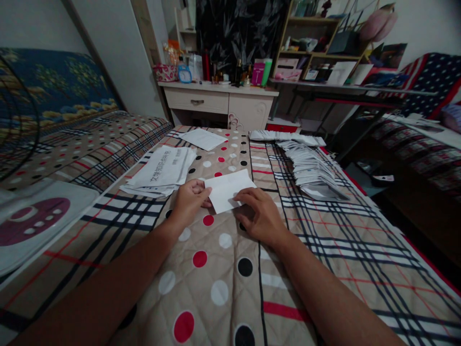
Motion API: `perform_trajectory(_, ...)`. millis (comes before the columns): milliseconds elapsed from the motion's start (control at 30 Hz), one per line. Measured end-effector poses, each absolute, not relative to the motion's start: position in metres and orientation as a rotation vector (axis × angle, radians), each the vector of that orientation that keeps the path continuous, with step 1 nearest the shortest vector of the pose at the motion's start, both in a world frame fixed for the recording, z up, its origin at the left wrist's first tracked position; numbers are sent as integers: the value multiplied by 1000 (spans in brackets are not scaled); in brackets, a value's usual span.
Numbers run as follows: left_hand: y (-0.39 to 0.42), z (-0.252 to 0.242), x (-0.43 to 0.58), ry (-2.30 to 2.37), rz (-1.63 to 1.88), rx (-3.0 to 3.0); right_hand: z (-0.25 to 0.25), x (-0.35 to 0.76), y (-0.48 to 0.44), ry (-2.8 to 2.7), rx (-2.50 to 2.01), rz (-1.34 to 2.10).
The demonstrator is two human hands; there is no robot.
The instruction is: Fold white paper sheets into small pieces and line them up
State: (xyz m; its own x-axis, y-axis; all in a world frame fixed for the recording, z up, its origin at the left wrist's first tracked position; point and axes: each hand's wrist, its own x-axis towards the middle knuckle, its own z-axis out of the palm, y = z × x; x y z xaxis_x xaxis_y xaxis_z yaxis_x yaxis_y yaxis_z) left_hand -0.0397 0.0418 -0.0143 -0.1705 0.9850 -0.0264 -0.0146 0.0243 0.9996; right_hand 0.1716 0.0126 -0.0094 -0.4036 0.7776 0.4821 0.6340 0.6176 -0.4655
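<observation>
A folded white sheet of paper (229, 190) lies on the quilted, dotted and checked bed cover (223, 269) in front of me. My left hand (190, 199) is curled at the sheet's left edge, fingers pinching it. My right hand (260, 215) rests on the sheet's near right corner, fingers bent and pressing it down. To the left of my left hand sits a stack of printed white sheets (162, 171). A single white sheet (203, 138) lies farther back.
A long overlapping row of folded papers (309, 166) runs along the right side of the cover. A fan (18, 120) stands at the far left. A dresser (216, 101) with bottles, a desk and shelves (324, 43) line the back wall.
</observation>
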Motion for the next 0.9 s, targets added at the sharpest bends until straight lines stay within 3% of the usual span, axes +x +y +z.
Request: perform_trajectory(900,39,-8,-40,1273,1086,1244,-18,172,22,-2083,-1250,338)
